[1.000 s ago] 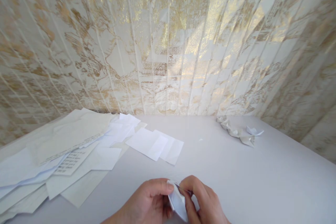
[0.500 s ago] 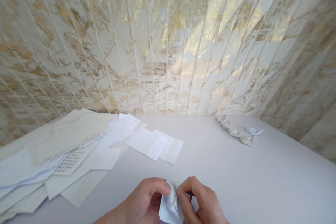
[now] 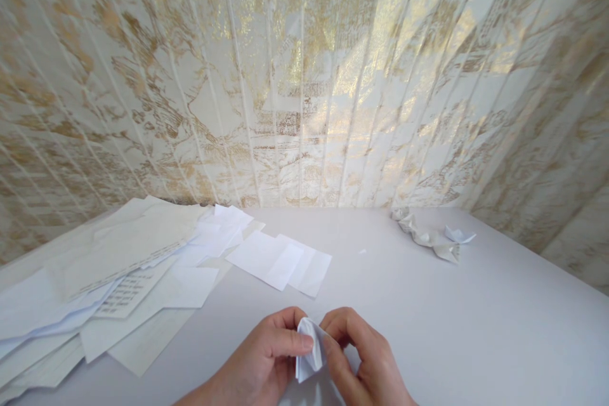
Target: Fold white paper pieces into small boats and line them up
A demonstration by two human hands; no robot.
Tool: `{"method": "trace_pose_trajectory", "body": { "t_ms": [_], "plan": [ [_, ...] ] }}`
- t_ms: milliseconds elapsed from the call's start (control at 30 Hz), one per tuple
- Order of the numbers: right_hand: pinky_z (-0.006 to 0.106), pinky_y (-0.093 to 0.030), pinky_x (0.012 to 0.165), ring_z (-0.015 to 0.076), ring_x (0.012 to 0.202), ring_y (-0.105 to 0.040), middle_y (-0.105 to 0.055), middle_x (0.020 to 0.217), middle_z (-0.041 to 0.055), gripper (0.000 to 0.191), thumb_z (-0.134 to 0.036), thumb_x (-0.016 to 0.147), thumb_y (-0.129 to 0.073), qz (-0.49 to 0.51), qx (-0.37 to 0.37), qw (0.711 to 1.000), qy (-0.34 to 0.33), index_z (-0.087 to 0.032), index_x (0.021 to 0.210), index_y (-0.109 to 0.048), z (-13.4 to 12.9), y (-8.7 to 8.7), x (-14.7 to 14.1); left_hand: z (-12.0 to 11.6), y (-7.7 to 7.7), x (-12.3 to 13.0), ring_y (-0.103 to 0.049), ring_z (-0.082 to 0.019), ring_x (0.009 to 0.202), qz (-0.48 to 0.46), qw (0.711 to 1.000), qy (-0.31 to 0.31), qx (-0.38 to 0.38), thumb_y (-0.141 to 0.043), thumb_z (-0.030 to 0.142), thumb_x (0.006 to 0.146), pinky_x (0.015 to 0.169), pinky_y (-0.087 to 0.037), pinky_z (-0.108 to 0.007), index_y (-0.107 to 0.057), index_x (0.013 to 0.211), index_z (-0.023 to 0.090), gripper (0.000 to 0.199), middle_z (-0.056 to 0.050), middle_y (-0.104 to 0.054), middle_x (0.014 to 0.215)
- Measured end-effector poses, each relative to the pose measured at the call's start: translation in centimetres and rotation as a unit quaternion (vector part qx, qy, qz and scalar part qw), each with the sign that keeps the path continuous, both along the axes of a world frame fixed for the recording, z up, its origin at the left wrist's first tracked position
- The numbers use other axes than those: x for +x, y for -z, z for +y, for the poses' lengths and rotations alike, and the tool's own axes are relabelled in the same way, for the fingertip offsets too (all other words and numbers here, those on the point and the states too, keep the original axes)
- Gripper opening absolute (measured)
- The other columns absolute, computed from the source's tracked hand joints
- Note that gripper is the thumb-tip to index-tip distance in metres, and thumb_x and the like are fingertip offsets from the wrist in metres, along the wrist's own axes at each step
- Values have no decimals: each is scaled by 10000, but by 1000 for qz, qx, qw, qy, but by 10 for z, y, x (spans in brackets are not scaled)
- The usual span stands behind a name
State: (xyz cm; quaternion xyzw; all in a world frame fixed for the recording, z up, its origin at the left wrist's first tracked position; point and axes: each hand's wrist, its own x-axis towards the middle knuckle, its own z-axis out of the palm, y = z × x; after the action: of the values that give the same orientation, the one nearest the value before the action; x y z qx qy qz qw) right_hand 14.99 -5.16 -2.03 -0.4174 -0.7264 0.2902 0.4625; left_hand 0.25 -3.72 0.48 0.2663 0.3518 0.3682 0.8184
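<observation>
A small piece of folded white paper [image 3: 308, 355] is held between both hands near the front of the table. My left hand [image 3: 259, 355] pinches its left side, with the thumb lying across the front layer. On the other side my right hand [image 3: 364, 355] grips the right edge of the paper between thumb and fingers. Several folded layers show along the lower edge. Part of the paper is hidden behind the fingers.
Two overlapping white paper pieces [image 3: 266, 260] lie ahead of my hands. A spread pile of paper sheets [image 3: 137, 241], some printed, covers the left side. Folded paper shapes [image 3: 425, 236] and a tiny paper scrap [image 3: 362, 252] lie toward the back right. A patterned wall [image 3: 304, 108] rises behind the table [image 3: 476, 330].
Both hands have risen slightly with the folded paper. The paper has tilted and shows less of its face, and the left thumb now presses lower on it.
</observation>
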Motion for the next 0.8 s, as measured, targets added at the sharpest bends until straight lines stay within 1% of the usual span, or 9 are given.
{"method": "trace_pose_trajectory", "body": {
  "t_ms": [133, 267, 400, 500, 600, 667, 800],
  "plan": [
    [211, -405, 522, 110, 542, -494, -548, 628, 4, 158, -227, 839, -406, -6, -19, 999, 27, -191, 692, -452, -2, 3, -3, -1, 0, 1, -416, -113, 509, 3, 1000, 3, 1, -692, 186, 477, 533, -267, -233, -485, 525, 172, 213, 28, -491, 490],
    [219, -394, 503, 116, 521, -490, -548, 603, 7, 160, -238, 812, -397, -27, -36, 998, 43, -177, 693, -484, -2, 7, -4, -1, 2, 0, -421, -106, 515, 4, 1000, 20, 4, -718, 212, 494, 525, -249, -225, -486, 562, 171, 244, 27, -507, 522],
    [219, -384, 494, 119, 514, -487, -539, 576, 2, 161, -265, 774, -422, -32, -68, 996, 52, -171, 669, -500, -1, 4, -3, -1, 1, -3, -419, -102, 534, 21, 999, 25, 14, -724, 254, 523, 518, -223, -223, -489, 601, 170, 262, 27, -502, 552],
    [205, -357, 464, 109, 496, -455, -504, 549, -17, 162, -287, 760, -440, -28, -96, 993, 57, -174, 659, -497, -1, 0, -3, 1, -1, -4, -410, -100, 539, 40, 999, 27, 14, -708, 265, 530, 510, -213, -222, -478, 613, 174, 261, 31, -494, 560],
    [197, -328, 448, 99, 487, -417, -472, 545, -31, 172, -301, 773, -441, -18, -109, 993, 51, -175, 663, -481, -1, -2, -3, 3, -3, -4, -386, -98, 515, 79, 996, 23, 25, -662, 305, 557, 492, -202, -224, -451, 581, 180, 247, 41, -457, 522],
    [196, -307, 436, 95, 477, -397, -447, 541, -40, 178, -310, 782, -438, -19, -115, 992, 44, -175, 672, -475, -2, -2, -4, 4, -3, -5, -365, -94, 496, 124, 991, 16, 48, -630, 320, 563, 485, -202, -225, -448, 553, 178, 232, 45, -436, 495],
    [193, -290, 432, 86, 467, -367, -418, 538, -52, 182, -314, 792, -425, -24, -106, 993, 40, -178, 678, -467, -3, -3, -5, 4, -4, -5, -327, -89, 477, 201, 975, 4, 94, -576, 289, 560, 481, -212, -228, -461, 521, 170, 170, 49, -414, 465]
  ]
}}
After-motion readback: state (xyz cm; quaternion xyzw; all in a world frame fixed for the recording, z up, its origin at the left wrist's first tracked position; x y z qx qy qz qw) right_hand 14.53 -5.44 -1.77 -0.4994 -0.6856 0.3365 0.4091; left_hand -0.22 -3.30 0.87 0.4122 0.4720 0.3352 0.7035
